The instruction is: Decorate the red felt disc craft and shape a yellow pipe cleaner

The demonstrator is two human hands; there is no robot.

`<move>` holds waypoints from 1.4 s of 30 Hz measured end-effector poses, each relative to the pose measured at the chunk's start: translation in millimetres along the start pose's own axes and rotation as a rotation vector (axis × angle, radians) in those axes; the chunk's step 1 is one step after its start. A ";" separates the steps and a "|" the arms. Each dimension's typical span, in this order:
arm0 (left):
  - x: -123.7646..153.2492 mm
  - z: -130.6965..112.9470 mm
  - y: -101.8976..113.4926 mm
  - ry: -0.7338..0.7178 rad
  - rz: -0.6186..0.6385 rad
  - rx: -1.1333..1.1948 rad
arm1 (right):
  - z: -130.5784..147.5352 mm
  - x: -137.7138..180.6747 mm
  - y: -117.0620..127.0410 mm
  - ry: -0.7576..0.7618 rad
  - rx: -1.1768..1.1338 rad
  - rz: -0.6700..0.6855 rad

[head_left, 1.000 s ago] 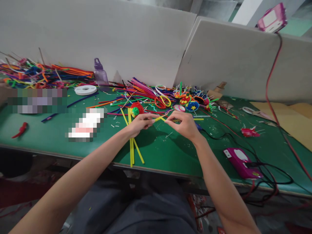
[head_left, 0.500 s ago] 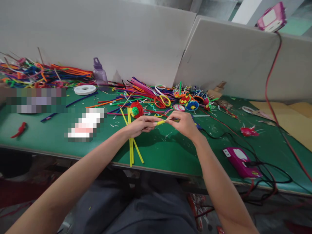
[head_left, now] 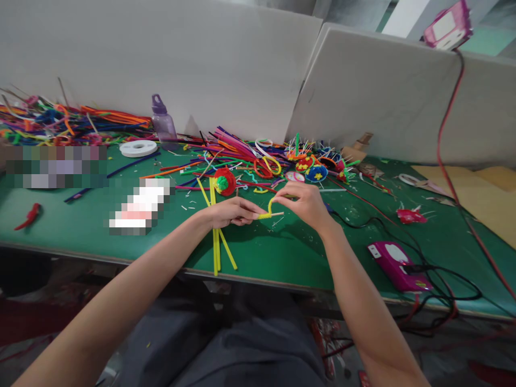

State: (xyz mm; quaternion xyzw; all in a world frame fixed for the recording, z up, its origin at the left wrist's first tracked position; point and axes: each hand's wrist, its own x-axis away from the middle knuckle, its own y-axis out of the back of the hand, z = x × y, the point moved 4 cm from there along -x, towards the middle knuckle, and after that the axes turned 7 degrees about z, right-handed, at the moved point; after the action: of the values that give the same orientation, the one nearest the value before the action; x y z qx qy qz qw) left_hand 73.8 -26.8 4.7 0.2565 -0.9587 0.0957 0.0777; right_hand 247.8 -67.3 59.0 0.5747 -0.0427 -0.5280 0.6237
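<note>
My left hand (head_left: 231, 211) pinches a thin stick wrapped with a yellow pipe cleaner (head_left: 269, 211) just above the green table (head_left: 282, 252). My right hand (head_left: 306, 203) pinches the other end of the pipe cleaner, which curves up in a small loop between the two hands. Several straight yellow pipe cleaners (head_left: 216, 236) lie on the table under my left wrist. A red and green pipe-cleaner flower (head_left: 224, 181) sits just beyond my left hand.
A heap of coloured pipe cleaners (head_left: 234, 150) and finished flowers (head_left: 316, 169) lies behind the hands. A purple bottle (head_left: 163, 122), a white tape roll (head_left: 139, 148), a pink glue gun (head_left: 393, 263) with black cables and white partition boards (head_left: 382, 91) surround the work spot.
The yellow pipe cleaner, stretched nearly straight between the hands earlier, is now bent up into a loop. Both hands have shifted slightly lower and closer to me.
</note>
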 end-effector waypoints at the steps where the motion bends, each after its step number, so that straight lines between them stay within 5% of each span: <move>1: -0.6 1.2 1.8 0.004 -0.023 0.002 | 0.1 0.3 -0.2 0.001 0.009 -0.006; 11: -3.0 0.1 16.1 -0.106 -0.319 0.146 | 7.0 0.1 -2.0 -0.012 -0.027 -0.037; 20: -1.1 -12.2 9.9 -0.346 -0.103 0.258 | -2.6 -0.3 10.6 -0.113 -0.074 -0.205; 28: -0.8 -13.1 7.3 -0.379 -0.217 0.030 | -9.3 -0.5 2.6 -0.209 -0.135 -0.130; 34: -4.4 -7.8 5.6 -0.295 -0.270 -0.203 | -1.7 -3.4 -7.5 0.019 0.126 -0.052; 42: -4.2 -8.1 4.0 -0.247 -0.262 -0.208 | 7.5 -4.6 -25.2 0.181 0.299 0.057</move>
State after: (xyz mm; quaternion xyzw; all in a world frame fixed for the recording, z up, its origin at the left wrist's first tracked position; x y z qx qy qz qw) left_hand 76.2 -19.5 11.1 0.3792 -0.9241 -0.0470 -0.0025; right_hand 225.5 -63.6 44.8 0.7048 -0.0806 -0.4441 0.5474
